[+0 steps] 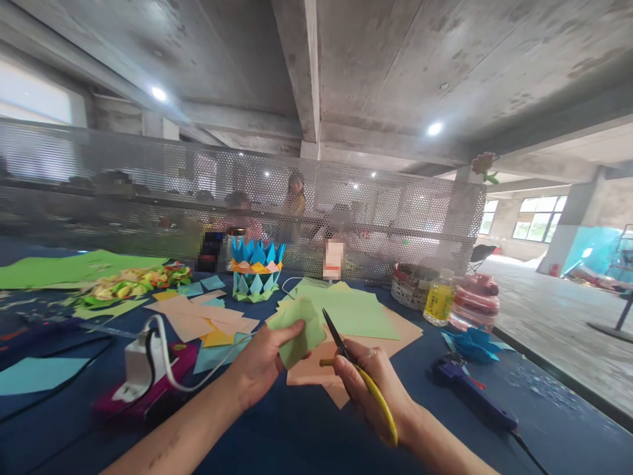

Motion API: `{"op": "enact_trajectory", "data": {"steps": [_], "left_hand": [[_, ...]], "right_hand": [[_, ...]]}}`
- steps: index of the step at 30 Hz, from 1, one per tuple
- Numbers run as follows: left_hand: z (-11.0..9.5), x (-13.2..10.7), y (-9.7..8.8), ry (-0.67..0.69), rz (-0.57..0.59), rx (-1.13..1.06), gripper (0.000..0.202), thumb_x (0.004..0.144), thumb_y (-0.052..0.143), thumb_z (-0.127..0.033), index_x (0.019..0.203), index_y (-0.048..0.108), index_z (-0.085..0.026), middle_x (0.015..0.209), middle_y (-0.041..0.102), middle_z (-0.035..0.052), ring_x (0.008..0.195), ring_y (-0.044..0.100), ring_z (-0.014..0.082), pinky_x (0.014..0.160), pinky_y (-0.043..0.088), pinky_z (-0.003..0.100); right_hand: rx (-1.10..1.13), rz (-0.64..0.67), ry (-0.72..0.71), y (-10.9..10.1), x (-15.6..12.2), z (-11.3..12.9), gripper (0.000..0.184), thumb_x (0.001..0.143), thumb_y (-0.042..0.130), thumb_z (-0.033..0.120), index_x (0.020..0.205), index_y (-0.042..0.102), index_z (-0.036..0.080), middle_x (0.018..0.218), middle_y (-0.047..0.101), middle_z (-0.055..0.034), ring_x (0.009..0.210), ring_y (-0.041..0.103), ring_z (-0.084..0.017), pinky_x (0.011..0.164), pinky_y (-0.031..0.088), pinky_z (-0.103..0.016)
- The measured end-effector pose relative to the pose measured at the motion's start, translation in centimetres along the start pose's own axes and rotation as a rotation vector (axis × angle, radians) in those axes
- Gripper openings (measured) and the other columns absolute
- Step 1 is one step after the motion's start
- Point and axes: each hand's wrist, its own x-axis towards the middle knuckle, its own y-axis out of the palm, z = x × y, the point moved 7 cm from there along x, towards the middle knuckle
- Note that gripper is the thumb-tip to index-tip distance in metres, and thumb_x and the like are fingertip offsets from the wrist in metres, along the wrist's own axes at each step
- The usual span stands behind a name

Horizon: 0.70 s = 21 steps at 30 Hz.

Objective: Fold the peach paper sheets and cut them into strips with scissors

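Observation:
My left hand pinches a piece of light green paper between thumb and fingers, above the table. In my right hand is a pair of scissors with yellow handles. Their dark blades point up toward the green paper, apart from it, and look closed together. Beneath and beyond both hands lies a stack of green paper sheets over peach paper sheets. Past my left hand stands a folded-paper basket with blue, orange and green points.
At left are a purple power strip with a white charger, loose peach sheets and a pile of paper scraps. At right are a glue gun, a blue paper flower, a yellow-labelled bottle and a pink jug. A perforated screen stands behind.

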Motion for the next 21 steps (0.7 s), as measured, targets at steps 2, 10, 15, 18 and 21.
{"op": "enact_trajectory", "data": {"steps": [2, 10, 15, 18, 21], "left_hand": [[0.3, 0.1, -0.2, -0.019, -0.008, 0.011, 0.029, 0.078, 0.065, -0.023, 0.105, 0.066, -0.011, 0.103, 0.07, 0.0134, 0.086, 0.066, 0.0231, 0.07, 0.053, 0.031], [1.6, -0.1, 1.7, -0.125, 0.127, 0.002, 0.027, 0.087, 0.054, -0.026, 0.106, 0.066, -0.011, 0.082, 0.072, 0.0082, 0.064, 0.065, 0.015, 0.065, 0.053, 0.027], [1.1, 0.7, 0.4, -0.014, 0.048, 0.031, 0.019, 0.082, 0.061, -0.024, 0.095, 0.066, -0.012, 0.084, 0.072, 0.0092, 0.069, 0.067, 0.0195, 0.061, 0.052, 0.029], [0.9, 0.8, -0.5, 0.008, -0.019, 0.061, 0.017, 0.079, 0.063, -0.024, 0.091, 0.065, -0.012, 0.073, 0.07, 0.0062, 0.058, 0.065, 0.0176, 0.055, 0.05, 0.027], [0.3, 0.5, -0.5, 0.06, -0.031, 0.086, 0.019, 0.077, 0.066, -0.027, 0.091, 0.064, -0.013, 0.069, 0.068, 0.0044, 0.057, 0.064, 0.0167, 0.053, 0.048, 0.026]], "right_hand": [[0.019, 0.022, 0.004, 0.1, -0.2, 0.1, 0.047, 0.087, 0.04, 0.061, 0.072, 0.053, 0.018, 0.045, 0.04, 0.0053, 0.04, 0.038, -0.007, 0.04, 0.026, -0.02], [0.064, 0.133, -0.118, 1.0, -0.8, 1.9, 0.043, 0.087, 0.042, 0.057, 0.08, 0.055, 0.017, 0.051, 0.045, 0.0044, 0.043, 0.04, -0.007, 0.042, 0.028, -0.018], [-0.128, -0.158, -0.068, -1.4, 0.3, 1.0, 0.033, 0.083, 0.052, 0.046, 0.066, 0.046, 0.018, 0.052, 0.04, 0.0055, 0.047, 0.032, -0.007, 0.045, 0.025, -0.02], [-0.326, -0.211, 0.005, -2.8, 1.0, -0.5, 0.016, 0.083, 0.052, 0.035, 0.082, 0.053, 0.019, 0.055, 0.048, 0.0045, 0.049, 0.038, -0.01, 0.048, 0.026, -0.021], [-0.496, -0.224, 0.07, -3.8, 1.6, -1.7, 0.015, 0.08, 0.051, 0.023, 0.094, 0.057, 0.02, 0.062, 0.056, 0.0016, 0.054, 0.046, -0.013, 0.051, 0.027, -0.022]]}}
